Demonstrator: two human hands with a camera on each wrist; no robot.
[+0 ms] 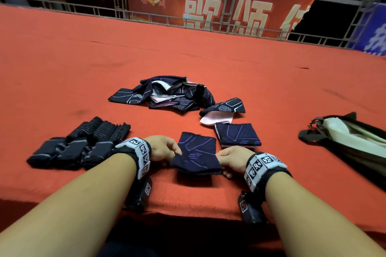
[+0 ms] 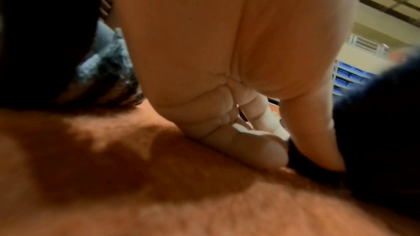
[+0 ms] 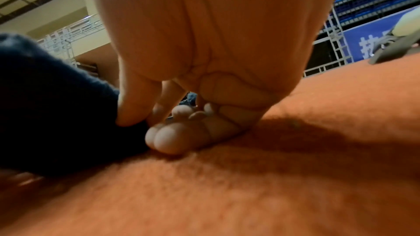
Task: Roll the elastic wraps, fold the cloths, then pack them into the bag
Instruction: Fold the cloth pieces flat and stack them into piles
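Note:
A dark navy cloth (image 1: 197,155) with purple line pattern lies near the table's front edge, its near part lifted off the red cover. My left hand (image 1: 165,149) pinches its left edge (image 2: 302,157) between thumb and fingers. My right hand (image 1: 226,159) pinches the right edge (image 3: 95,114). A folded navy cloth (image 1: 238,134) lies just beyond. Further back sits a loose heap of cloths (image 1: 165,94), and one more navy-and-white cloth (image 1: 222,110). Rolled dark elastic wraps (image 1: 79,144) are grouped at the left. The pale green bag (image 1: 351,140) with black straps lies at the right.
The red felt table cover (image 1: 62,58) stretches far back to a metal railing (image 1: 188,21) and a red banner. The table's front edge (image 1: 188,213) runs just under my wrists.

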